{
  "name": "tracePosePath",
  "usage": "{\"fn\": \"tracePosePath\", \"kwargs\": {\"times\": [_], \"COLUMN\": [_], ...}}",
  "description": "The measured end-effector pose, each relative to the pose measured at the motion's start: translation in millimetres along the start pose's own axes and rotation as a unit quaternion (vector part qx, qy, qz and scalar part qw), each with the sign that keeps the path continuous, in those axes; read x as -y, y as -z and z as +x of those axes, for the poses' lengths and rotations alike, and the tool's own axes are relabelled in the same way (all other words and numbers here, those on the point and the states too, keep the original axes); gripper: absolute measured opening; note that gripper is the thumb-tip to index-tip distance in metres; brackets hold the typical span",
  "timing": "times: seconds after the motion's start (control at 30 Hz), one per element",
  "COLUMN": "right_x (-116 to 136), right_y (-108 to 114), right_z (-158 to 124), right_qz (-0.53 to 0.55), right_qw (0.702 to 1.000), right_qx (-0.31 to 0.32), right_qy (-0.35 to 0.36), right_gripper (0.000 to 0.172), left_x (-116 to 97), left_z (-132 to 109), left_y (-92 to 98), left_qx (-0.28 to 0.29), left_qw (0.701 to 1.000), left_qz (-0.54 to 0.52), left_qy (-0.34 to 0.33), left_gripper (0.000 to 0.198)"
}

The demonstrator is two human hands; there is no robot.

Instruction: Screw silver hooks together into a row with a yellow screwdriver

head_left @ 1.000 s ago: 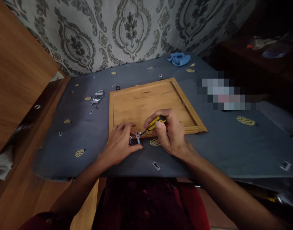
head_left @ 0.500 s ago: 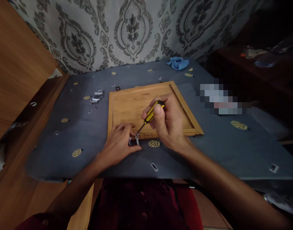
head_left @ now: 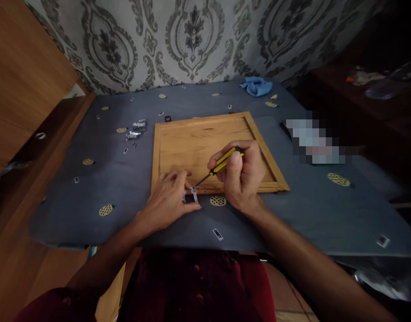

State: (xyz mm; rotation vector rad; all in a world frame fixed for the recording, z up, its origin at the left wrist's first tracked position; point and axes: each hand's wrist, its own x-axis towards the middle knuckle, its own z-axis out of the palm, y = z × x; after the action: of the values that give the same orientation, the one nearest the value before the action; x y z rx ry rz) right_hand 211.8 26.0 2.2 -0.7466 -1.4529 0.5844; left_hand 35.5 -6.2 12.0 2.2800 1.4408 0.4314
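A framed wooden panel lies flat on a table under a grey cloth. My right hand is closed round a yellow-and-black screwdriver, whose tip points down-left at a small metal hinge at the panel's near edge. My left hand rests at that same edge, its fingers pinching the hinge and holding it against the wood.
Several loose metal fittings lie on the cloth left of the panel. A blue rag sits at the far edge by the patterned wall. A wooden cabinet stands at the left. Dark furniture is at the right.
My right hand has tilted the screwdriver handle up, then lower and further right, while the tip stays at the hinge. My left hand has barely moved.
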Motion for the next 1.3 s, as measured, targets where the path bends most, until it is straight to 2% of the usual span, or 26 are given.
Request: {"fn": "tracePosePath", "kwargs": {"times": [0.3, 0.67, 0.8, 0.93, 1.1, 1.17, 1.23, 1.3], "right_x": [-1, 2, 6, 19, 33, 33, 29, 25], "right_y": [-2, -2, 0, 4, 8, 8, 7, 5], "right_z": [2, -1, 0, 10, 27, 33, 37, 38], "right_qz": [-0.004, -0.001, 0.000, -0.018, -0.058, -0.058, -0.034, 0.009], "right_qw": [1.000, 0.999, 0.997, 0.989, 0.964, 0.957, 0.955, 0.960], "right_qx": [-0.004, 0.023, 0.069, 0.139, 0.248, 0.277, 0.287, 0.270], "right_qy": [0.001, -0.032, -0.040, -0.050, -0.073, -0.070, -0.067, -0.074], "right_gripper": [0.023, 0.022, 0.019, 0.025, 0.032, 0.030, 0.028, 0.026], "left_x": [2, 2, 1, 1, 3, 3, 3, 3], "left_z": [-1, -1, -1, -1, 0, 0, -1, -1], "left_y": [-1.0, -1.4, -0.3, -1.4, -2.8, -2.7, -2.2, -1.9], "left_qx": [-0.011, -0.009, -0.004, -0.011, -0.015, -0.017, -0.016, -0.016], "left_qw": [1.000, 1.000, 1.000, 1.000, 1.000, 1.000, 1.000, 0.999], "left_qz": [0.012, 0.011, 0.008, 0.013, 0.006, 0.002, -0.001, -0.003], "left_qy": [-0.019, -0.022, -0.013, -0.010, -0.021, -0.024, -0.025, -0.027], "left_gripper": [0.059, 0.056, 0.058, 0.058, 0.062, 0.057, 0.052, 0.051]}}
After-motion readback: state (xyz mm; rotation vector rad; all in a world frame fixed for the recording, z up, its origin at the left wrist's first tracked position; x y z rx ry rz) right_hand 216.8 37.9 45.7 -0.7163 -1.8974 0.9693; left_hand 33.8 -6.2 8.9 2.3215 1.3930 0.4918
